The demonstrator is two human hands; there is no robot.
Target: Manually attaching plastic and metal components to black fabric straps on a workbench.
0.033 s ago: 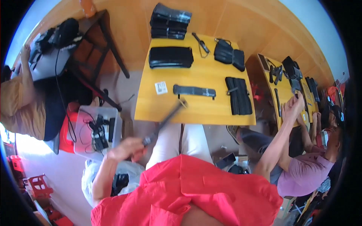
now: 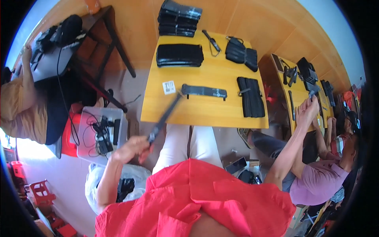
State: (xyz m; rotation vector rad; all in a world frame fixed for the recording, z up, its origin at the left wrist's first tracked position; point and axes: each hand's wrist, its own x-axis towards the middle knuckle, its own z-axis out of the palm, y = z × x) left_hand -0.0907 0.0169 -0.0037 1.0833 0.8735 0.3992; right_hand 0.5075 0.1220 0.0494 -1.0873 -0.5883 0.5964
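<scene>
My left hand point(image 2: 134, 149) is closed round one end of a long, narrow black strap point(image 2: 166, 116). The strap slants up and away, slightly blurred, its far tip over the yellow table point(image 2: 158, 112). Close to that tip, a dark grey band point(image 2: 204, 91) with two small tabs and pale print lies flat. Out to the right, my right hand point(image 2: 307, 111) is raised with its fingers closed. A small dark grey piece shows at its fingertips, too unclear to name.
Folded black straps point(image 2: 179, 55), wrapped bundles point(image 2: 179, 17), a looped strap point(image 2: 212, 41), tied bundles point(image 2: 251, 96) and a printed white card point(image 2: 169, 87) lie on my table. A cable bin point(image 2: 122, 136) stands left. Co-workers sit on both sides; a second table point(image 2: 282, 85) is right.
The strap's far tip has swung a little up and left, towards the card. My left hand has risen slightly. At my right fingertips, more of the grey piece shows.
</scene>
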